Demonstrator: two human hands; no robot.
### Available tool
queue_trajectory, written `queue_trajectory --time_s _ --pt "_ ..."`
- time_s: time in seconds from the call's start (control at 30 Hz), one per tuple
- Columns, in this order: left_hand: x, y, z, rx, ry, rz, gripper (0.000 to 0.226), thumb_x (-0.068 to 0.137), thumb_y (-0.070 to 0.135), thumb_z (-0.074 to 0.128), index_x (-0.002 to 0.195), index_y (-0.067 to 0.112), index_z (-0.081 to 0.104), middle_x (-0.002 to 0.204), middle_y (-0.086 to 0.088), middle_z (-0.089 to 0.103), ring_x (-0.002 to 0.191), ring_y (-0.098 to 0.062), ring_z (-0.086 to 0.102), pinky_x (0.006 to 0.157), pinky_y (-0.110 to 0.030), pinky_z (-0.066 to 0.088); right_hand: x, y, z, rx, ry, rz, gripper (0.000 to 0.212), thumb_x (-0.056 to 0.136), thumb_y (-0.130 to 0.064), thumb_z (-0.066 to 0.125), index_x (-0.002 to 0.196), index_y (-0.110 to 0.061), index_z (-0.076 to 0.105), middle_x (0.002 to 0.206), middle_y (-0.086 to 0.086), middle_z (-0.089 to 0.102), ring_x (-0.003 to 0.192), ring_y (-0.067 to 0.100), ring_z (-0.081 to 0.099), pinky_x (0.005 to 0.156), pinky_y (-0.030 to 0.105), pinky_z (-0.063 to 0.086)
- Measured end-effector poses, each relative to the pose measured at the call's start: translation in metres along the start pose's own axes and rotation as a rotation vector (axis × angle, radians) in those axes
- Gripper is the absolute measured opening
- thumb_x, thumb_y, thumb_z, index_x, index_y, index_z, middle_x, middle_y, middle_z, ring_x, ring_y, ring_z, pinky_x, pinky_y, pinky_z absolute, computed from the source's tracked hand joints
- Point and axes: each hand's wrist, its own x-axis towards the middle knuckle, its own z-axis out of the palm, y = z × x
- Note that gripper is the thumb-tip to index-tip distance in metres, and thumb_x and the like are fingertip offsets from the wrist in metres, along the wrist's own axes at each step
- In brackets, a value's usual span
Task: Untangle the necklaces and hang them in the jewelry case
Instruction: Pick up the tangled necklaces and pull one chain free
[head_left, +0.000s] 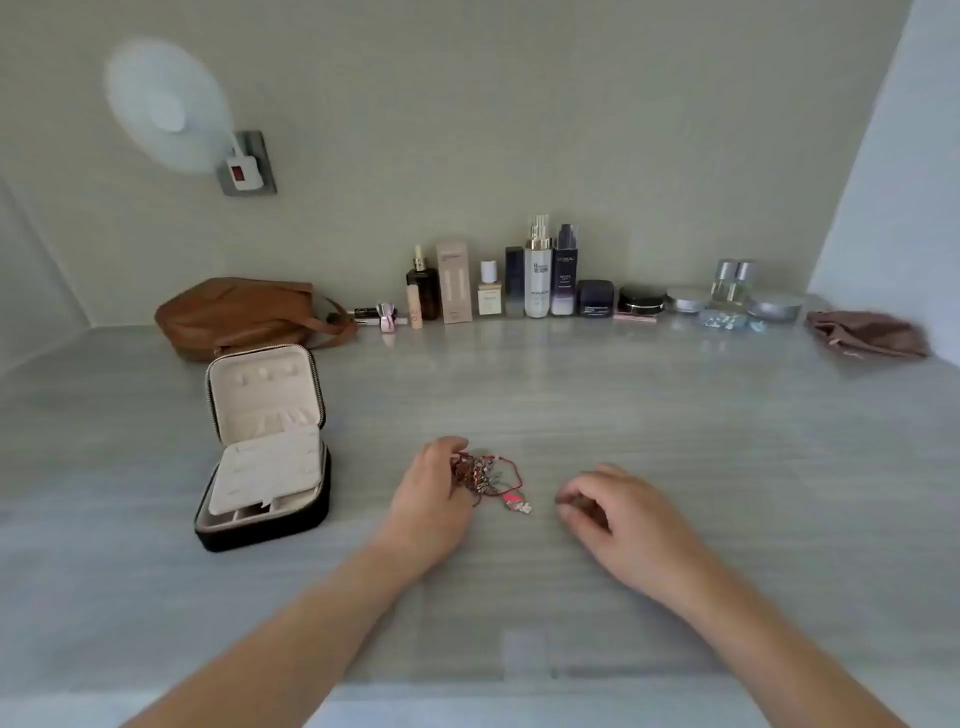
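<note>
Barely started: necklaces (488, 474) are one knot on bench (675, 415), left hand (431, 491) gripping it. Right hand (610, 512) near, loosely curled, holds nothing. Case (265, 452) open at left, nothing hung.

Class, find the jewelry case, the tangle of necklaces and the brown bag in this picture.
jewelry case (260, 532): head view, black front wall of its base.
tangle of necklaces (480, 470): head view, middle of the red and silver bundle.
brown bag (234, 314): head view, its leather side.

One head view, wide-angle, looks forward and down from the table's (623, 395) near edge toward the wall (467, 130) at its far edge.
</note>
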Motion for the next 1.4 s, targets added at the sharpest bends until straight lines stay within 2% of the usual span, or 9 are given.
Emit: queue_trajectory --time_s 0.2,0.4,0.57,0.7,0.8,0.93,1.03,1.2,1.4 --pt "0.022 -0.005 -0.012 0.122 -0.203 0.062 0.058 0.080 0.009 0.062 0.134 0.012 0.041 0.136 -0.009 0.045 0.127 -0.025 0.041 0.107 -0.031 0.031 0.026 -0.018 -0.005 -0.107 -0.118 0.085 0.017 0.085 -0.041 0.056 0.092 -0.026 0.063 0.066 -0.018 0.051 0.067 0.007 0.051 0.066 0.028 0.043" --pt "0.035 -0.017 -0.018 0.040 -0.232 0.165 0.056 0.080 0.008 0.058 0.133 0.014 0.040 0.126 -0.002 0.053 0.117 -0.015 0.050 0.092 -0.015 0.035 0.084 -0.037 0.015 -0.027 -0.299 0.066 0.039 0.078 -0.045 0.065 0.112 -0.026 0.056 0.094 -0.009 0.052 0.082 0.009 0.052 0.075 0.024 0.043" --pt "0.027 -0.026 -0.013 0.038 -0.090 0.261 0.055 0.083 0.006 0.050 0.135 0.018 0.036 0.127 0.002 0.050 0.114 -0.014 0.050 0.087 -0.008 0.029 0.112 -0.026 0.017 0.082 -0.341 0.036 0.022 0.094 -0.025 0.049 0.109 -0.024 0.065 0.082 -0.019 0.061 0.072 -0.009 0.058 0.072 0.019 0.046" --pt "0.022 -0.026 -0.010 0.019 0.001 0.299 0.057 0.084 0.008 0.048 0.137 0.022 0.032 0.133 0.007 0.043 0.117 -0.010 0.047 0.086 -0.003 0.023 0.109 -0.012 0.026 -0.046 -0.316 -0.065 0.024 0.090 -0.030 0.055 0.111 -0.037 0.064 0.098 -0.014 0.059 0.097 0.007 0.057 0.089 0.029 0.044" --pt "0.021 -0.030 -0.009 -0.048 0.028 0.293 0.057 0.084 0.009 0.051 0.136 0.025 0.031 0.130 0.012 0.040 0.113 0.003 0.045 0.084 0.001 0.027 0.100 -0.011 0.032 -0.042 -0.194 -0.130 0.020 0.087 -0.029 0.058 0.101 -0.041 0.065 0.087 -0.015 0.058 0.078 -0.001 0.055 0.072 0.022 0.043" --pt "0.017 -0.036 -0.017 -0.211 0.069 0.221 0.050 0.084 0.012 0.056 0.124 0.034 0.037 0.116 0.021 0.043 0.096 0.019 0.043 0.077 0.002 0.034 0.091 -0.010 0.032 0.183 -0.053 -0.082 0.023 0.082 -0.019 0.066 0.072 -0.036 0.055 0.066 -0.021 0.059 0.051 0.006 0.047 0.051 0.015 0.033" --pt "0.011 -0.038 -0.019 -0.247 0.045 0.244 0.045 0.082 0.016 0.057 0.110 0.044 0.035 0.119 0.021 0.045 0.106 0.020 0.040 0.083 -0.001 0.034 0.088 -0.012 0.030 0.374 0.017 0.027 0.018 0.084 -0.014 0.063 0.073 -0.026 0.056 0.054 -0.009 0.060 0.043 0.009 0.049 0.049 0.025 0.039" --pt "0.009 -0.038 -0.018 -0.243 0.024 0.243 0.041 0.080 0.022 0.057 0.104 0.048 0.035 0.118 0.025 0.047 0.110 0.018 0.042 0.087 -0.003 0.036 0.086 -0.019 0.028 0.504 0.052 0.077 0.012 0.083 -0.002 0.061 0.077 -0.012 0.058 0.052 -0.015 0.062 0.040 0.003 0.052 0.046 0.009 0.039" --pt "0.010 -0.039 -0.019 -0.195 -0.013 0.259 0.047 0.083 0.017 0.060 0.108 0.047 0.035 0.117 0.024 0.049 0.110 0.017 0.042 0.088 -0.003 0.035 0.087 -0.021 0.025 0.535 0.061 0.118 0.009 0.083 -0.003 0.062 0.080 -0.011 0.059 0.057 -0.008 0.066 0.043 0.004 0.055 0.045 0.009 0.038"
